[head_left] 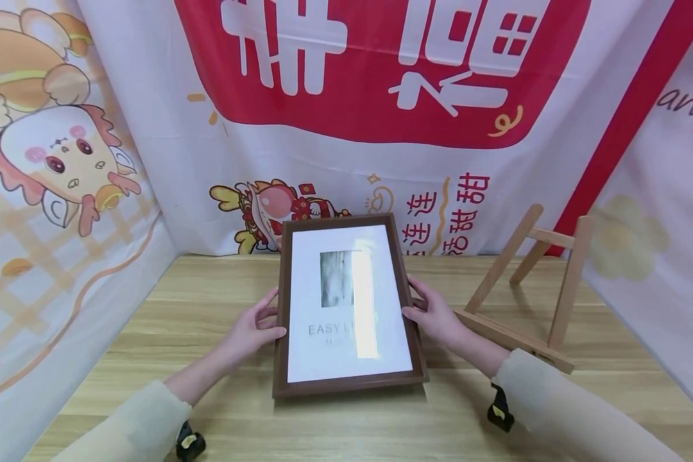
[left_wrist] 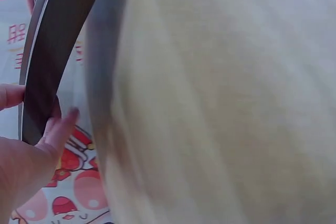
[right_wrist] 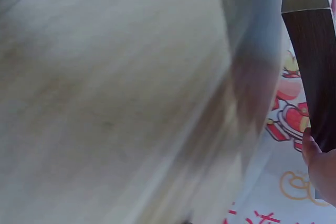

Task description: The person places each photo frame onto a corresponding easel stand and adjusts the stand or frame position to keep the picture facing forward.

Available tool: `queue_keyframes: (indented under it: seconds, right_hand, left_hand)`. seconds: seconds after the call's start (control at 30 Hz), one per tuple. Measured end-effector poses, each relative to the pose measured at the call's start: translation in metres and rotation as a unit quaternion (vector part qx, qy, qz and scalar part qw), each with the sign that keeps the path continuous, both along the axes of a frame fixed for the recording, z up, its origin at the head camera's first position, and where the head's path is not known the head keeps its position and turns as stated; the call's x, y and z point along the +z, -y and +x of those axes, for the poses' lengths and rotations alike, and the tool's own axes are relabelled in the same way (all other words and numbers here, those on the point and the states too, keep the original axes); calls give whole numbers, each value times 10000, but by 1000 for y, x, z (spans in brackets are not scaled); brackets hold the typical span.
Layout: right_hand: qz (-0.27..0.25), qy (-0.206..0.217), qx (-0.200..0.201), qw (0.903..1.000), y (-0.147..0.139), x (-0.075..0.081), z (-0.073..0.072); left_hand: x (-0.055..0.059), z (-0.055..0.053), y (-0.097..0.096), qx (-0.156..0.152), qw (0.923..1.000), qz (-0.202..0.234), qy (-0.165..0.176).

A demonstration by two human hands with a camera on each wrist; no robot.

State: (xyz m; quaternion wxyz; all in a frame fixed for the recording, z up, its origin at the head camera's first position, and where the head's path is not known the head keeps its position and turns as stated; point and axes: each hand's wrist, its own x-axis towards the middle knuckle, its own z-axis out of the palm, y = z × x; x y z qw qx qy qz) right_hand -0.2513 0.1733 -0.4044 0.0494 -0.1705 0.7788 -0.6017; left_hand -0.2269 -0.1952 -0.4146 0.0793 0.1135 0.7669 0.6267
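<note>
Between both hands is a brown picture frame (head_left: 351, 387), tilted with its glossy front facing up toward the head camera. Its white sheet shows a small grey-green picture and the words "EASY LI", partly covered by glare. The left hand (head_left: 256, 330) grips the left side, thumb on the front edge and fingers reaching behind. On the opposite side the right hand (head_left: 433, 314) holds the edge in the same way. Each wrist view shows the dark side of the picture frame (left_wrist: 52, 51) (right_wrist: 315, 72) with fingers curled round it; the fingertips behind are partly hidden in the head view.
A small wooden easel (head_left: 563, 295) stands on the right of the wood-grain table (head_left: 219, 410), close to the right forearm. Printed cloths hang behind and at both sides, the back one with a large red panel (head_left: 369, 122).
</note>
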Motion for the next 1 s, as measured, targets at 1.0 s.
queue_keyframes:
  seconds: [1.0]
  right_hand:
    - [-8, -1604, -905, 9829, -36, 37, 12]
  left_hand:
    - [37, -24, -38, -12, 9864, 59, -1641]
